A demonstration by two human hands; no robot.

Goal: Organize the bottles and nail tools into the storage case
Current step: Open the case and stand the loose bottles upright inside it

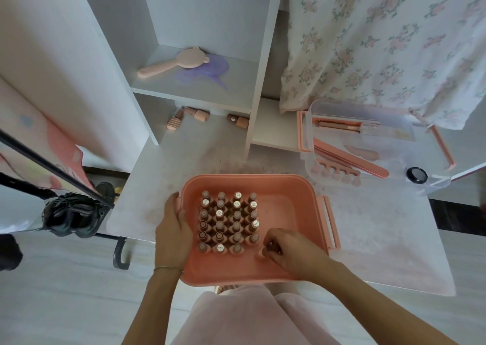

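A pink storage case (284, 187) sits at the near edge of the white table. Several small nail polish bottles (228, 223) stand upright in rows in its left half. My left hand (172, 235) grips the case's left rim. Inside the case, my right hand (282, 250) pinches one bottle (265, 252) at the near right end of the rows, low by the case floor. A clear tray (315, 160) at the right holds nail files, pink toe separators (334, 172) and brushes. Three loose bottles (200, 114) lie at the back of the table under the shelf.
A white shelf unit (257, 87) stands behind the table, with a pink hand mirror (171, 64) on it. Floral cloth (389, 42) hangs at the right. A small black jar (417, 175) sits by the clear tray. A black shoe (73, 213) hangs at the left.
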